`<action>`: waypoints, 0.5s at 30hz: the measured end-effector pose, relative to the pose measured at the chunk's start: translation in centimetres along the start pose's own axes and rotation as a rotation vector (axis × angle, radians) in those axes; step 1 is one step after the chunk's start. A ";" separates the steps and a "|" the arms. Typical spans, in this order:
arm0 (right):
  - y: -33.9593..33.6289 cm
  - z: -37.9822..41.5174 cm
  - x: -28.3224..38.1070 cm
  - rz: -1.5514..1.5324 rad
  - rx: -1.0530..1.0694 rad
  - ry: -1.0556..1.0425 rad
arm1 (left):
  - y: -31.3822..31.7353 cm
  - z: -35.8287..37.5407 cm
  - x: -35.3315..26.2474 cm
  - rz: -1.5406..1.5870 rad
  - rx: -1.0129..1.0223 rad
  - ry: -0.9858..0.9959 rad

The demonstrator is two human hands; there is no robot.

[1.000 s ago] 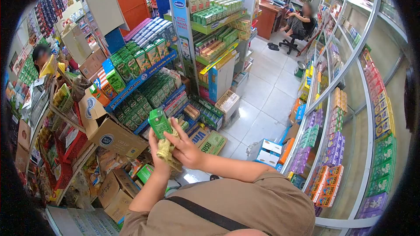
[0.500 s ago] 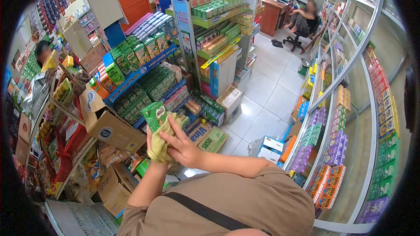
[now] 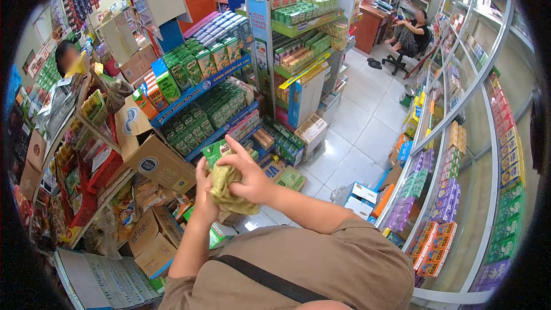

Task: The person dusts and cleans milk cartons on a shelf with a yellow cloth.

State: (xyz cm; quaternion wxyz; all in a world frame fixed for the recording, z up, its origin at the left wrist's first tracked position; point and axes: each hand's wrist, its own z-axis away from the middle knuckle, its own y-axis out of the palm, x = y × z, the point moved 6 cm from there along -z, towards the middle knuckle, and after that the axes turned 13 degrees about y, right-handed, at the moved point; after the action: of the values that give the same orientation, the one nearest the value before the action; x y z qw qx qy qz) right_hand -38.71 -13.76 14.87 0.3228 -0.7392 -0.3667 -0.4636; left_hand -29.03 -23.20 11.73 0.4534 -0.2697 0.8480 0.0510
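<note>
A grocery shop: shelves (image 3: 218, 80) stacked with boxed drink cartons (image 3: 189, 69).

floor (image 3: 367, 132): white tiles | shelves (image 3: 459, 155): right wall | desk (image 3: 367, 26): far end

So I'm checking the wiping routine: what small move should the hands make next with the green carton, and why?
Probably turn the green drink carton in the left hand to bare another face. The right hand presses the yellow-green cloth over most of it, so only the top corner shows.
</note>
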 end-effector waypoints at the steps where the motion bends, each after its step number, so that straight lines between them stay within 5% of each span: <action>1: -0.2 -0.5 -0.5 -0.018 0.051 0.043 | -1.1 -0.6 -1.0 -0.270 0.019 0.093; 6: 0.5 -1.2 -1.1 -0.582 0.337 0.200 | -5.8 0.4 2.9 -0.200 -0.191 -0.035; 9: 2.0 -0.5 0.3 -0.950 0.457 0.385 | -1.8 2.1 5.6 0.720 -0.199 -0.429; 13: 1.8 -1.6 -0.9 -0.599 0.420 0.264 | 0.9 3.7 4.9 1.053 -0.252 -0.599; 15: 0.9 -1.8 -0.6 -0.024 0.278 0.139 | 1.5 2.7 3.3 1.110 -0.173 -0.560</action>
State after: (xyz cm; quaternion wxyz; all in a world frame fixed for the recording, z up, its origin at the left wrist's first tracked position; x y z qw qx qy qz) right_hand -38.92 -15.89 14.83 0.4410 -0.6490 -0.4131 -0.4623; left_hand -29.21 -22.42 7.24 0.5407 0.1989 0.7037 0.4158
